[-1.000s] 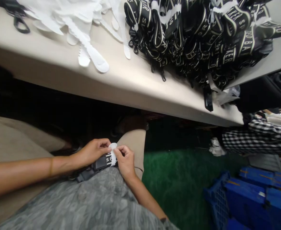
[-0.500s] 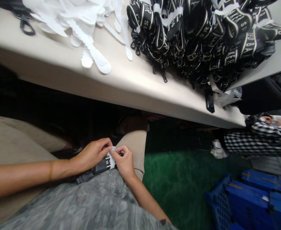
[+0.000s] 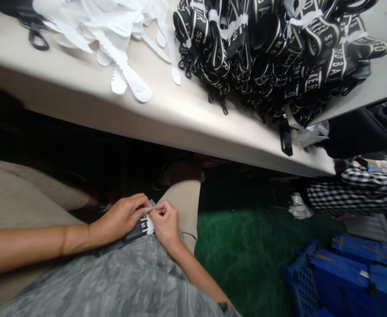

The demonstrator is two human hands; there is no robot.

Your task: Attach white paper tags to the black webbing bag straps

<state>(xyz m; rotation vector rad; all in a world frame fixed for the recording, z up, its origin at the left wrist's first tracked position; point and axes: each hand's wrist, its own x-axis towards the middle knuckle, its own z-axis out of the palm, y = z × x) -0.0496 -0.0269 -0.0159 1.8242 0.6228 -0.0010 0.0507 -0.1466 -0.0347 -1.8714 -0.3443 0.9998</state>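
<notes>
Fingers (image 3: pixel 141 203) of the left hand (image 3: pixel 116 221) and of the right hand (image 3: pixel 166 223) are pinched on the end of a white strip (image 3: pixel 150 226), thumb against forefinger on each side, the 2 sets of fingertips nearly meeting. (How much of the strip each hand has is hard to tell, since the fingertips cover it.) Just below the pinch, the strip crosses a black strap (image 3: pixel 143 224) with pale lettering; whether it runs all the way round is hidden. The strap lies in the person's lap, against a grey patterned garment (image 3: pixel 114 286), near 1 knee in beige trousers (image 3: pixel 182 198).

On the pale table (image 3: pixel 81 103) in front, a heap of loose white strips (image 3: pixel 122 61) lies to the left, with 1 black clip (image 3: pixel 38 40) beside it. Right of the heap sits a large pile of black straps (image 3: pixel 200 26), also lettered, several bound with white bands. A clear plastic bag (image 3: pixel 312 134) lies near the table's right end. Farther right is a co-worker (image 3: pixel 351 189) in a black-and-white checked shirt. Blue crates (image 3: pixel 341 275) stand on the green floor (image 3: pixel 239 259) at lower right.
</notes>
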